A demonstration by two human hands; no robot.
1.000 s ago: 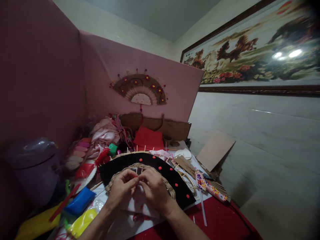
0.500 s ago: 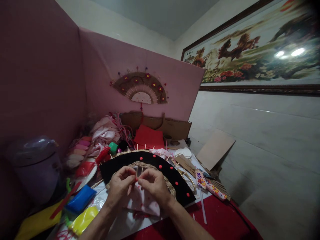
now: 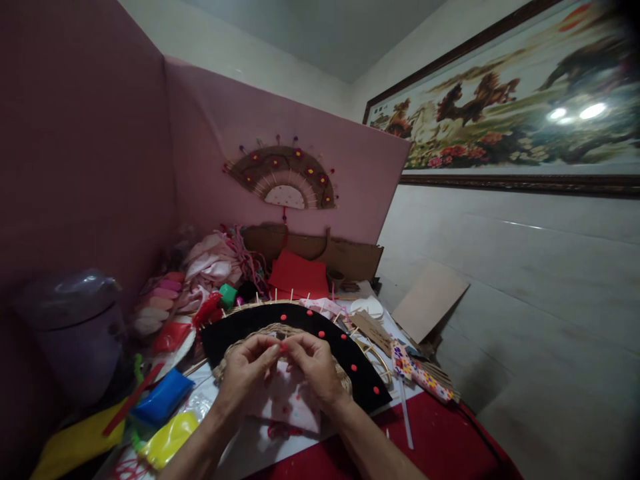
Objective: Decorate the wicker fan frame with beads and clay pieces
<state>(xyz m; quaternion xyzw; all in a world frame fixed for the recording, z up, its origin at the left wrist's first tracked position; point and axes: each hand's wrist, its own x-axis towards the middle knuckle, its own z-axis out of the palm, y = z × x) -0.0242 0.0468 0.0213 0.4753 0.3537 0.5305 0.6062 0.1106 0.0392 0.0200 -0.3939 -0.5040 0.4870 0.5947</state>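
Observation:
A small lump of what looks like red clay [image 3: 283,347] is pinched between the fingertips of my left hand [image 3: 246,368] and my right hand [image 3: 316,367]. Both hands hover over a fan-shaped piece: a black arc [image 3: 219,339] dotted with several red dots [image 3: 321,334], and a woven strip [image 3: 267,328] along its inner curve. Pale spotted fabric [image 3: 285,403] lies below my fingers, at the fan's base. Thin light sticks [image 3: 276,295] poke out past the arc's far edge. My hands hide part of the woven strip and fabric.
At left lie a blue packet [image 3: 163,395], a yellow packet [image 3: 170,440] and a red packet [image 3: 173,333]. A flower-patterned glue gun [image 3: 423,375] with a clear stick rests at right. A finished fan [image 3: 287,167] hangs on the pink board [image 3: 350,160] behind.
My fingertips and the red lump have shifted slightly up and right. The sticks that showed between my hands are now mostly covered. The view has moved slightly.

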